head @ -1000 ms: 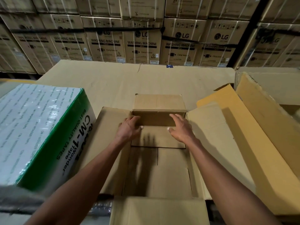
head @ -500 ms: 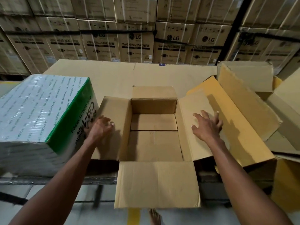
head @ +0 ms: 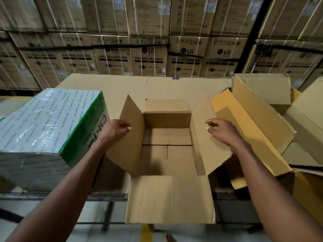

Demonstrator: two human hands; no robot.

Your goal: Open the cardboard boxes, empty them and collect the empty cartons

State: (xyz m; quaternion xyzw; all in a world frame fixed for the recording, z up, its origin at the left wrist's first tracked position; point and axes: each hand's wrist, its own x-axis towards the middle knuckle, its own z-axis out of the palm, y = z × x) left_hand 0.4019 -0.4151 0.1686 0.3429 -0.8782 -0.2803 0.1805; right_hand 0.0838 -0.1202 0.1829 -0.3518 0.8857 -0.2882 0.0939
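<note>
Stacked cartons (head: 148,56) behind the open box (head: 167,137): "LG", "WASHING MACHINE"
Wrapped carton (head: 52,123) left of the open box: "CM-1 Tapes", "BEST QUALITY TAPES", "CM-1 WONDER TAPE"

Plain brown carton (head: 167,137); green-edged, white-printed tape box (head: 50,123); yellow-tan flap (head: 244,123).

Dim warehouse light — blurred, warped edges

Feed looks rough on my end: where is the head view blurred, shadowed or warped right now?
Head view: the stacked washing machine boxes are smeared by motion blur, print barely legible; the open box is sharp, with a dark shadow on its floor near the front; wide-angle bending shows at the edges; faint glare on the wrapped tape carton; both forearms are dim.
</note>
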